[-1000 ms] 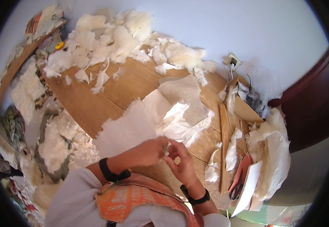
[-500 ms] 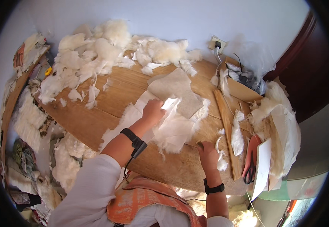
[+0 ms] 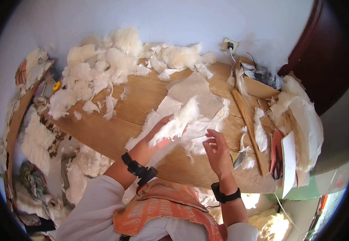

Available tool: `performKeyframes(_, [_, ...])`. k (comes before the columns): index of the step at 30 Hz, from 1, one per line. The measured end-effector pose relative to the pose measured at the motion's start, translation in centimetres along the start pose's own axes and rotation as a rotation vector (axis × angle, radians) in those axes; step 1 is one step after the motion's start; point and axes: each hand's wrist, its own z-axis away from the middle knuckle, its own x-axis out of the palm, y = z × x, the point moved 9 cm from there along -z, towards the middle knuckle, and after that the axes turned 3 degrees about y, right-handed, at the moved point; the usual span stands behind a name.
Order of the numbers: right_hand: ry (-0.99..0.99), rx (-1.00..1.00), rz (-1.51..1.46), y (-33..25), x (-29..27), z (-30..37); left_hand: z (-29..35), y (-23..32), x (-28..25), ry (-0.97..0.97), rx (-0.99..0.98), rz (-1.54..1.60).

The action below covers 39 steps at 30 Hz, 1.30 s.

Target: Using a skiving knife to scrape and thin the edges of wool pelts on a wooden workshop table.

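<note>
My left hand [image 3: 163,138] is closed on a strip of white fur [image 3: 182,119], lifted off the table with its hairy side up. Part of the palm and the fingers are hidden beneath the fur. Just to the right, my right hand [image 3: 217,150] is held above the table with its fingers apart and nothing in them. Under both hands lie white fur pieces with their pale skin side showing [image 3: 206,125], and a greyish beige piece [image 3: 192,90] lies beyond. A small dark blade-like tool [image 3: 239,160] rests on the table beside my right hand.
White fur scraps [image 3: 102,60] are heaped along the wall. Rightward are a wooden stick [image 3: 248,132], scissors [image 3: 277,162], a white board [image 3: 288,164] and an open cardboard box [image 3: 258,86]. More fur [image 3: 38,128] hangs at the left beyond the wooden table [image 3: 114,136].
My left hand has raised and turned over the fur strip, now hairy side up. My right hand has let go of the small tool and moved up toward the fur.
</note>
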Motion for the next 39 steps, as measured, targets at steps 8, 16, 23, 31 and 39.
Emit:
performKeyframes(8, [-0.071,0.373,-0.331,-2.6,10.9,3.2,8.9,-1.4,-4.2,-0.186,-0.178,-0.700])
performKeyframes(16, [-0.128,0.358,0.235,-2.9,8.4,14.1,11.1,5.6,-7.5,-0.202,0.346,-1.633])
performKeyframes(23, [0.251,0.223,0.214,-0.5,10.3,9.9,16.8,-1.5,-8.1,-0.312,0.531,-2.170])
performKeyframes(31, [0.147,0.262,0.255,6.0,14.9,4.8,12.5,5.3,-8.6,0.082,0.590,-1.991])
performKeyframes(39, [0.207,0.306,0.188,6.9,14.7,5.3,4.0,9.8,-15.0,0.054,0.304,-1.878])
